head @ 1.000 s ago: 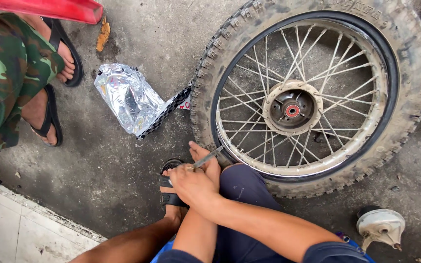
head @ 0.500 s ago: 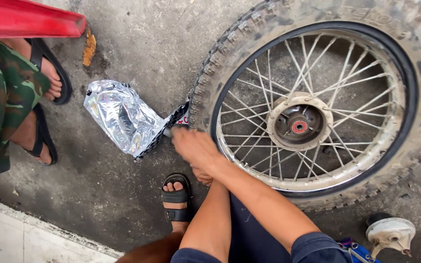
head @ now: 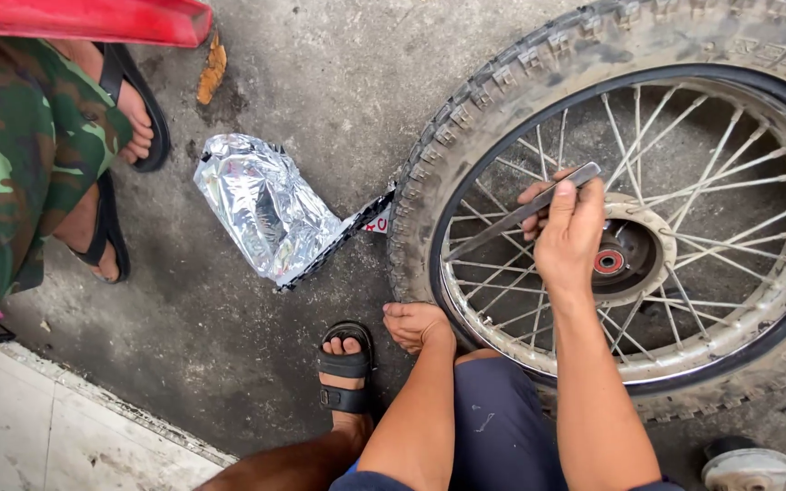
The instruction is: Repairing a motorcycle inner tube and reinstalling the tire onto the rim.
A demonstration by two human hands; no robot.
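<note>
The right hand (head: 568, 238), which was down by the knee a second ago, has lifted a flat metal tool (head: 528, 211) in closed fingers over the spoked motorcycle wheel (head: 502, 118) lying on the concrete, while the left hand (head: 416, 325), loosely curled and empty, now rests against the tyre's near edge.

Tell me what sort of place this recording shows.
Likely a roadside or open-front motorcycle repair spot: a spoked wheel with knobby tyre lies on stained concrete ground, and the right hand holds a flat metal tool over it.
</note>
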